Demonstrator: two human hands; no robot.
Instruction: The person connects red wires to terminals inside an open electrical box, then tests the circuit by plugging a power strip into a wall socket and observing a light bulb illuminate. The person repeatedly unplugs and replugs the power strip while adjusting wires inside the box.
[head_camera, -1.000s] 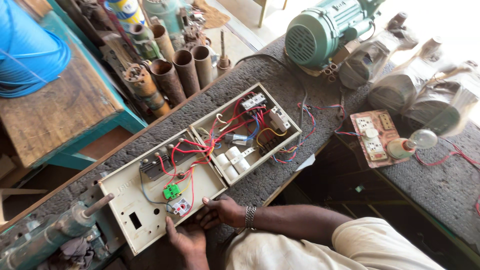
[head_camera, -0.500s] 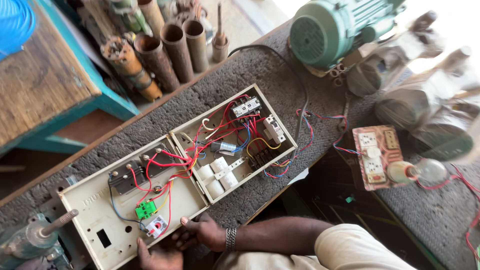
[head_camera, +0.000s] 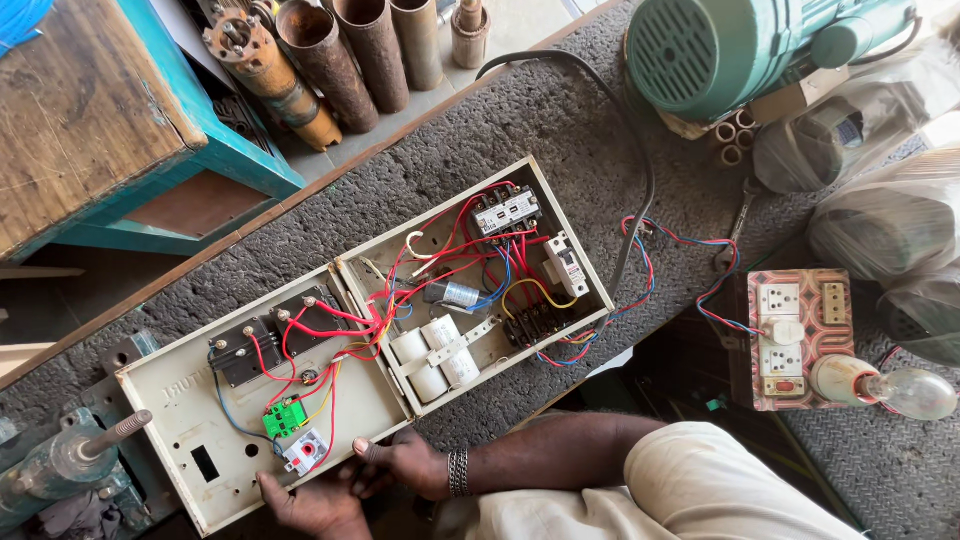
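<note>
An open cream control box lies on the rough grey bench, filled with red, blue and yellow wires, breakers and white capacitors. Its lid is folded out to the left and carries black blocks, a green part and a small white and red switch. My left hand grips the lid's near edge from below, just under the switch. My right hand, a metal bracelet on its wrist, holds the same edge near the hinge corner, thumb on the rim.
A green electric motor stands at the far right, with a black cable running to the box. A socket board with a bulb lies to the right. Rusty pipes, a blue wooden table and a vise are on the left.
My view has dropped closer to the bench, so the box looks larger. Both hands stay at the lid's near edge; the box has not visibly moved.
</note>
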